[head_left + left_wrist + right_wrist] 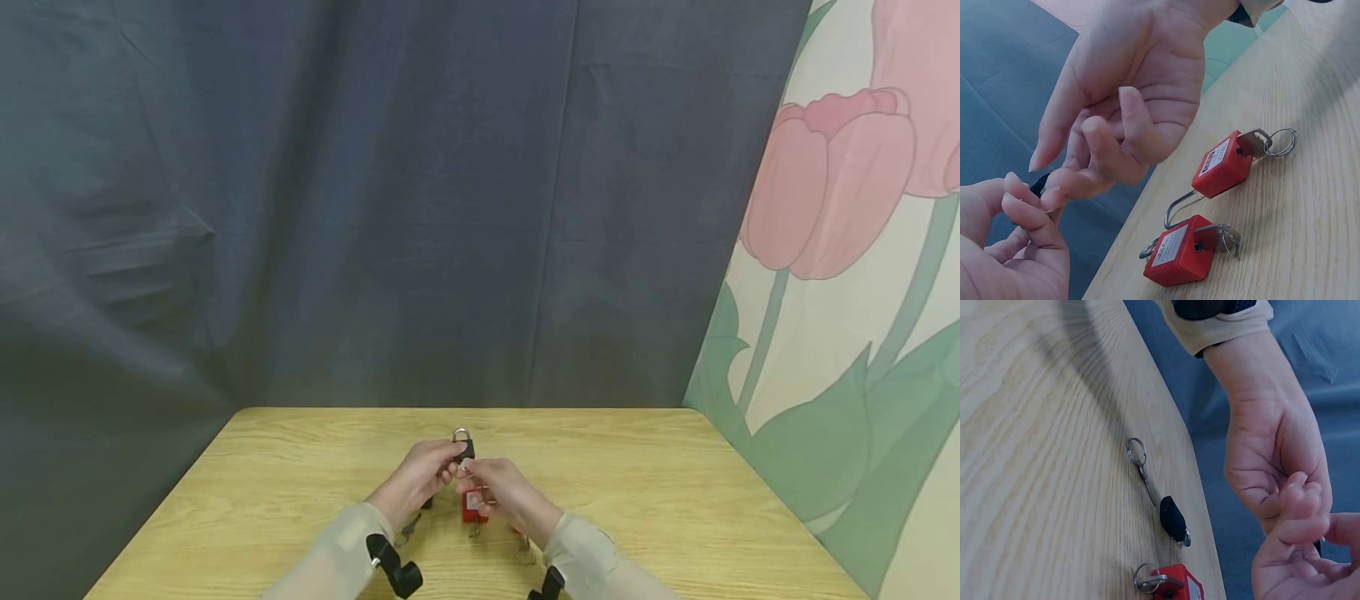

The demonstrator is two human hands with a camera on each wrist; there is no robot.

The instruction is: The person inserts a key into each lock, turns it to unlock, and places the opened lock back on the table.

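My left hand (423,471) grips a black padlock (467,450) by its body. The silver shackle points up, away from me. The fingers of my right hand (506,492) meet at the lower end of this padlock and pinch what seems to be its key, mostly hidden by the fingertips. In the left wrist view both hands nearly cover the padlock. Under the hands, a red padlock (472,507) lies on the table, and another red padlock (1224,165) is beside it; each has a key with a ring in it.
Left of the red padlocks another black padlock (1172,519) lies on the wooden table (300,500), its ringed key (1144,478) pointing toward me. A dark curtain (420,208) hangs behind the table, and a wall with painted tulips (840,250) stands at the right.
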